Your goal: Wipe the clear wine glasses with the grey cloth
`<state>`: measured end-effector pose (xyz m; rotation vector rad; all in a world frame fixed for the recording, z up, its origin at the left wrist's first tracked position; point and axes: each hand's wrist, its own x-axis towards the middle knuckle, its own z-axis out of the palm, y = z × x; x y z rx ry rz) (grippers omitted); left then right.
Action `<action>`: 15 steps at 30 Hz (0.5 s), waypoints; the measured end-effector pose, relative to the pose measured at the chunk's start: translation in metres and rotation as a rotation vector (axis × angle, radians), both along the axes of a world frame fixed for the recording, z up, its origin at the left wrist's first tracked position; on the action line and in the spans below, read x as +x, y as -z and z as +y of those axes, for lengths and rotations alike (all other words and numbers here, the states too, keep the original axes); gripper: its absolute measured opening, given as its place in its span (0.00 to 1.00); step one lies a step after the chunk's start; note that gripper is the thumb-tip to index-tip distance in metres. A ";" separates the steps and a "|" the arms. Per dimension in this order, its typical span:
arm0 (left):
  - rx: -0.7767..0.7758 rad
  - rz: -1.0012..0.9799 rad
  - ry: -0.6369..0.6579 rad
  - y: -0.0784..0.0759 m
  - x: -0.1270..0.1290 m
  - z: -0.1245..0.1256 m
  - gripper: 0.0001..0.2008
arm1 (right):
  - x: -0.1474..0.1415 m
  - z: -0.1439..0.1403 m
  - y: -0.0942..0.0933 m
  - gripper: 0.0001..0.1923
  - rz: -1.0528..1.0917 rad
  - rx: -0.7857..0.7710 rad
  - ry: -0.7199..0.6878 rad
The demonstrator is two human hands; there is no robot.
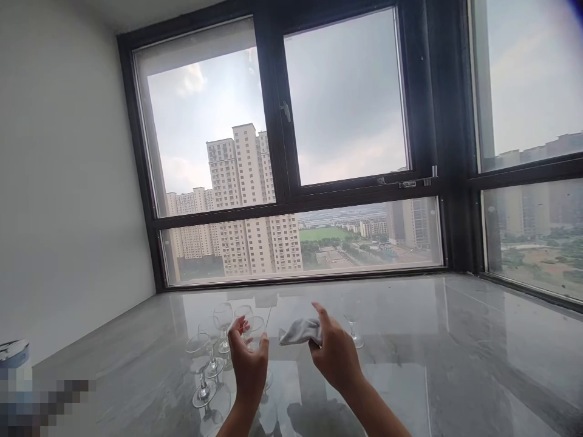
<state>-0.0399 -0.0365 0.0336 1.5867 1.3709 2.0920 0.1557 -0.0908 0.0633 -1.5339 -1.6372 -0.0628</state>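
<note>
Cloth [298, 332] points left from right hand [336, 351], long axis near-level.

A pale wall [64, 158] stands on the left. Big windows [346, 103] with dark frames [271, 121] let in soft light. Outside are tall buildings [246, 182], a green field [323, 234] and a cloudy sky [186, 121]. The gray windowsill [392, 388] is very shiny.

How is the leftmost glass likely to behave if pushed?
The leftmost glass may tip, since its bowl sits high on a narrow stem. It could slide on the shiny surface, and its clear, thin-looking wall suggests it may chip easily.
</note>
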 end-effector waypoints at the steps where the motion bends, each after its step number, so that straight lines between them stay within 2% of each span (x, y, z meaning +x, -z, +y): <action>1: -0.005 -0.001 0.011 0.001 0.001 0.000 0.27 | -0.002 -0.005 -0.004 0.38 -0.005 0.061 -0.035; 7: -0.010 -0.003 0.066 0.007 0.004 0.001 0.27 | -0.014 -0.031 -0.019 0.40 -0.038 0.467 -0.317; 11: -0.058 0.005 0.099 0.013 0.000 0.008 0.31 | -0.019 -0.046 -0.027 0.39 -0.103 0.656 -0.387; 15: -0.084 0.005 0.118 0.020 -0.005 0.016 0.29 | -0.022 -0.057 -0.037 0.35 -0.105 0.753 -0.439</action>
